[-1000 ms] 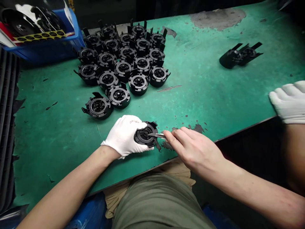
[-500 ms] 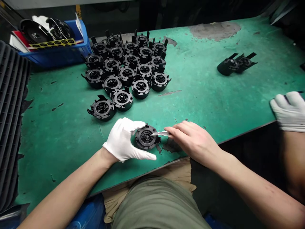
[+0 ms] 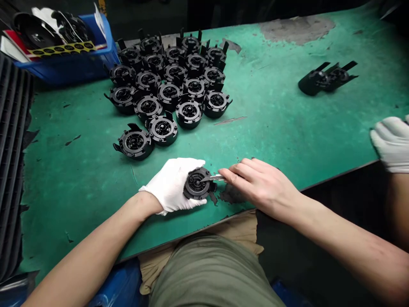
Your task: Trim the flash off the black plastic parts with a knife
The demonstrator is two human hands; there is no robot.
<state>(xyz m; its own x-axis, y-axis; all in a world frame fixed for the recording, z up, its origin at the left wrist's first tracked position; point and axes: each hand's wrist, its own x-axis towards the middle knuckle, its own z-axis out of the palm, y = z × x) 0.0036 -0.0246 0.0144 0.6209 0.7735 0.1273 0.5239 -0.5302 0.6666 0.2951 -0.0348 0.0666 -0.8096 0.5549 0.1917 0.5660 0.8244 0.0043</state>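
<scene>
A blue bin [image 3: 68, 69] holds a yellow strip [image 3: 64, 48], its print illegible. The gloved left hand [image 3: 174, 184] grips a round black part [image 3: 195, 184] near the front edge of the surface [image 3: 268, 123], which stretches away rightward; the right hand [image 3: 263, 186] pinches a blade [image 3: 216, 178] over it.

- No legible text, brand or number anywhere.
- Yellow strip [image 3: 62, 49] at the blue bin [image 3: 68, 70], top left: row of dark round marks, repeated along it; content too small to read.
- Yellow patch [image 3: 102, 6] behind the bin: dark markings, blurred; can't tell if letters.
</scene>
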